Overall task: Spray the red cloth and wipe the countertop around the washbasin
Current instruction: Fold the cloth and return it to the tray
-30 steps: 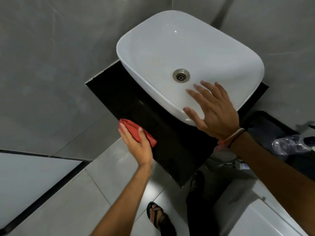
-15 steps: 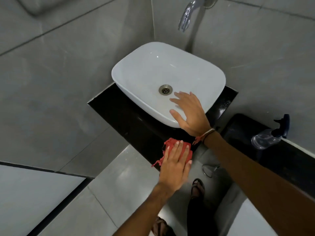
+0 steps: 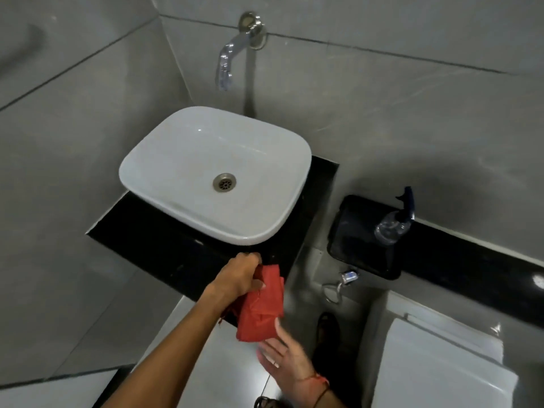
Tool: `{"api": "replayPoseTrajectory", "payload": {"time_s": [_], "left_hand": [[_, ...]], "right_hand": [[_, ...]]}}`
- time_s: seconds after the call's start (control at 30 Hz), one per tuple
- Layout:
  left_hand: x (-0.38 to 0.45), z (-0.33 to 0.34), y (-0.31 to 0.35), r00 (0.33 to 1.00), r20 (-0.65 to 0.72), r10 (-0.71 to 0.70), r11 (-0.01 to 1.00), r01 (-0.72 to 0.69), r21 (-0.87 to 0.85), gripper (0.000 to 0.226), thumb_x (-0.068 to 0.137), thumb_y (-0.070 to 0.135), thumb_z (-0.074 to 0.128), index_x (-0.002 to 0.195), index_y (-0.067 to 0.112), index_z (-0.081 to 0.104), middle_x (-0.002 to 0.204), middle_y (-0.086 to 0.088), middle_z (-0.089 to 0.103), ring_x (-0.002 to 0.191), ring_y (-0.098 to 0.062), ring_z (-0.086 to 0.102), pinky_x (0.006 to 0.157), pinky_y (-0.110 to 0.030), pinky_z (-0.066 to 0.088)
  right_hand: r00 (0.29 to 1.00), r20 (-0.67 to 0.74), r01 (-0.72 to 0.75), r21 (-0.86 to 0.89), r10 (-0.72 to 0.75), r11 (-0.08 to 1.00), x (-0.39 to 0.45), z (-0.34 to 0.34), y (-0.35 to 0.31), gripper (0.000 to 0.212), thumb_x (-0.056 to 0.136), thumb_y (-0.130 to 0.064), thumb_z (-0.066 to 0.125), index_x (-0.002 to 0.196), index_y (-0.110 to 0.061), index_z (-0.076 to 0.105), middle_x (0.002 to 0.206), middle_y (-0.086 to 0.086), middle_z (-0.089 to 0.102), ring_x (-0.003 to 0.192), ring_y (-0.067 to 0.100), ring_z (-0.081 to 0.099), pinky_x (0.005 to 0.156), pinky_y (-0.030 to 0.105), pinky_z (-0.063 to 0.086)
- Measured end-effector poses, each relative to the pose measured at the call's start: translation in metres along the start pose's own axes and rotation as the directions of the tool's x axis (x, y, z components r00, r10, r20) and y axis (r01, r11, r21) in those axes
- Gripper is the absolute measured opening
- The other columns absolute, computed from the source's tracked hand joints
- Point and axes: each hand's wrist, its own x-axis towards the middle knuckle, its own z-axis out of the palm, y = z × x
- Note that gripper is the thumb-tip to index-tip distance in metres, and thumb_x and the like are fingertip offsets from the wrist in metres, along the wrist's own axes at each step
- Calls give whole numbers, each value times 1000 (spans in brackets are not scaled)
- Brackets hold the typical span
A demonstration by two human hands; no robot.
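Note:
A white washbasin point(image 3: 188, 160) sits on a black countertop point(image 3: 153, 240). My left hand point(image 3: 240, 275) grips the red cloth point(image 3: 260, 307) at the counter's front right corner, and the cloth hangs down off the edge. My right hand point(image 3: 284, 362) is below the cloth, palm up with fingers spread, and its thumb touches the cloth's lower edge. A clear spray bottle point(image 3: 393, 223) with a dark blue trigger stands on a black ledge point(image 3: 471, 260) to the right, away from both hands.
A chrome tap point(image 3: 226, 61) juts from the grey tiled wall above the basin. A white toilet lid point(image 3: 441, 372) is at lower right. A small chrome valve point(image 3: 348, 276) sits under the ledge. My sandalled foot point(image 3: 325, 328) stands on the tiled floor.
My right hand left the basin rim and dropped below the cloth. My left hand went from pressing the cloth flat on the counter to gripping it at the corner. The view tilted upward.

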Motion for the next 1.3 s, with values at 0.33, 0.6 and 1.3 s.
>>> {"api": "replayPoseTrajectory", "payload": {"time_s": [0.33,0.6,1.3], "left_hand": [[12,5,54,992,118,-36,991,21,130,57,86,40,63,139,24,49,139,-10,57,129,-32,57,107,-42,49],[94,24,166,998,50,-28,841,51,-539,39,79,14,78,113,8,60,108,-12,71,104,-25,69,89,-31,55],[99,-38,203,925,-349,150,820,-314,-478,42,90,12,66,132,12,63,133,-9,63,125,-22,62,110,-28,46]], "right_hand": [[989,109,109,-52,-102,993,21,-20,-52,27,74,-8,85,100,-8,77,95,9,77,93,25,69,74,35,63],[827,-389,471,82,-406,879,36,-111,-188,26,82,13,68,102,-4,70,115,28,68,99,39,64,96,54,52],[129,68,518,-855,-989,9,-19,-67,-278,12,91,-29,71,96,-25,61,100,-2,67,95,14,63,96,34,56]]}}
